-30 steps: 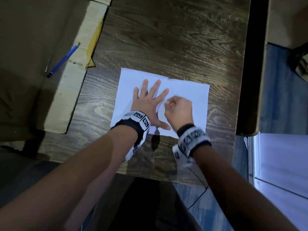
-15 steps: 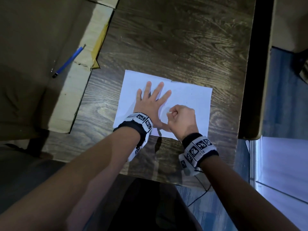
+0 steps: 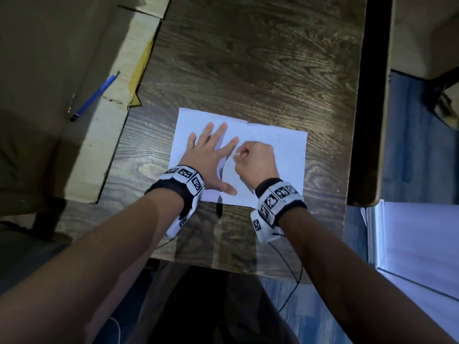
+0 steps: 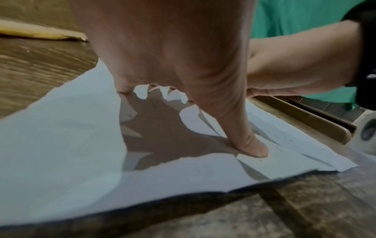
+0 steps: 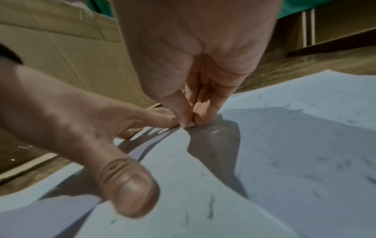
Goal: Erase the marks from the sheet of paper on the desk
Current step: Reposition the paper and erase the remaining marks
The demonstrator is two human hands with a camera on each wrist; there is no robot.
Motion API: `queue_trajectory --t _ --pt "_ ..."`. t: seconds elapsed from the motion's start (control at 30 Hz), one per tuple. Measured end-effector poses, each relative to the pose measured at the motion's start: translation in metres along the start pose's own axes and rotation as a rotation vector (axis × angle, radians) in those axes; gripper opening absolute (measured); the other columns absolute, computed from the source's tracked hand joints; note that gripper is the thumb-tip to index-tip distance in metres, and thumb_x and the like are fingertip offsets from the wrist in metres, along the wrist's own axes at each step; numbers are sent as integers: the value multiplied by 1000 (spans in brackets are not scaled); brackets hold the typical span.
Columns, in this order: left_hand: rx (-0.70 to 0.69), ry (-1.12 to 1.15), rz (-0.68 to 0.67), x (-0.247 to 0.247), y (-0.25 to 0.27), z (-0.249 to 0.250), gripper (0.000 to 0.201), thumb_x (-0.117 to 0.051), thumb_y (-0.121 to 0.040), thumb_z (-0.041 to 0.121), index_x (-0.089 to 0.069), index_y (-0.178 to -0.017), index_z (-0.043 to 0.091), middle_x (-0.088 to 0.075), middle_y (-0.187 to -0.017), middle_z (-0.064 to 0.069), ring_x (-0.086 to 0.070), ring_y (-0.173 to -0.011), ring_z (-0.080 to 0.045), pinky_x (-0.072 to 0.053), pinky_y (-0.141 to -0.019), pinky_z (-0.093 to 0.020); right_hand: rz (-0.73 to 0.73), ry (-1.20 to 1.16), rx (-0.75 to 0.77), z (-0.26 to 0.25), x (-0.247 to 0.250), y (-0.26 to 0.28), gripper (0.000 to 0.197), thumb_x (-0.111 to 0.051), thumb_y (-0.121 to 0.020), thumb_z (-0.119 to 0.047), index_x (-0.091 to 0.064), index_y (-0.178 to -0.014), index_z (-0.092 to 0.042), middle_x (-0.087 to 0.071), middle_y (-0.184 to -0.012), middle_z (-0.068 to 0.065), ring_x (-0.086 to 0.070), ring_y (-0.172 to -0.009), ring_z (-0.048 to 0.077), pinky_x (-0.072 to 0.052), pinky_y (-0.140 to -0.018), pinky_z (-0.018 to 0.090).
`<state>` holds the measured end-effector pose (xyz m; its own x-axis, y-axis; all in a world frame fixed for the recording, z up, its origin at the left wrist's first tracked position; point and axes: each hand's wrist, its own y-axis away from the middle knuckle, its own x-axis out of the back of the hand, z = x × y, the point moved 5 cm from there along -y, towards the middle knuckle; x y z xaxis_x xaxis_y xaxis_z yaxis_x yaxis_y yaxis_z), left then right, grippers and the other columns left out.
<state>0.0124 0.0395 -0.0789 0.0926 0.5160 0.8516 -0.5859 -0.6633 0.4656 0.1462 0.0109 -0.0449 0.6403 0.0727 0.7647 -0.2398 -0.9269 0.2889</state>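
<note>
A white sheet of paper (image 3: pixel 285 150) lies on the dark wooden desk (image 3: pixel 248 58), near its front edge. My left hand (image 3: pixel 211 157) lies flat on the sheet's left half, fingers spread, thumb (image 4: pixel 250 145) pressing down. My right hand (image 3: pixel 255 162) is curled in a fist just to its right. Its thumb and fingers pinch a small white eraser (image 5: pixel 189 125) against the paper, close to my left index finger. Thin dark specks (image 5: pixel 209 209) are scattered over the paper (image 5: pixel 284 161) in the right wrist view. Most of the eraser is hidden by the fingers.
A large cardboard box (image 3: pixel 49 70) borders the desk on the left, with a blue pen (image 3: pixel 93 95) lying on it. The desk's right edge drops to a dark gap (image 3: pixel 372 95). A thin black cable (image 3: pixel 290 269) hangs off the front edge.
My right hand pulled the eraser back toward my left thumb, then pushed it away again to beside the left index finger. My left hand stayed flat on the sheet.
</note>
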Motion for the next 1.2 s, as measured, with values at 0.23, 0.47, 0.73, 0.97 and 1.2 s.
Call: queue_trajectory --t 0.23,0.47,0.73,0.97,1.2 --pt "24 -29 3 -3 -1 1 139 -56 -49 97 12 -156 39 32 -161 0 28 -147 -34 1 -118 -64 46 18 3 12 -10 36 8 -59 -87 -15 -65 -83 -11 -65 -80 2 -61 -72 20 -55 -68 36" --pt "21 -29 -19 -1 1 2 140 -57 -50 97 14 -156 38 31 -161 0 28 -147 -35 1 -117 -64 126 -22 -44 4 -1 1 8 -59 -86 -16 -65 -82 -13 -65 -74 2 -62 -68 20 -57 -65 35" --pt "27 -47 -27 0 1 3 139 -57 -51 96 15 -155 38 32 -161 0 27 -147 -34 -1 -118 -64 58 3 -10 4 -5 22 9 -59 -87 -14 -66 -83 -9 -64 -74 2 -61 -68 19 -53 -64 31" --pt "33 -52 -32 1 2 3 138 -57 -52 96 15 -155 38 32 -161 0 27 -148 -34 -1 -118 -64 55 -48 -50 11 -12 46 12 -60 -88 -15 -69 -92 -8 -68 -83 5 -64 -75 20 -56 -71 32" --pt "17 -23 -35 1 3 3 139 -59 -52 95 15 -155 39 33 -160 0 28 -147 -34 1 -118 -64 130 -37 -63 7 -5 14 9 -60 -88 -14 -68 -87 -10 -67 -78 3 -63 -72 20 -53 -66 29"
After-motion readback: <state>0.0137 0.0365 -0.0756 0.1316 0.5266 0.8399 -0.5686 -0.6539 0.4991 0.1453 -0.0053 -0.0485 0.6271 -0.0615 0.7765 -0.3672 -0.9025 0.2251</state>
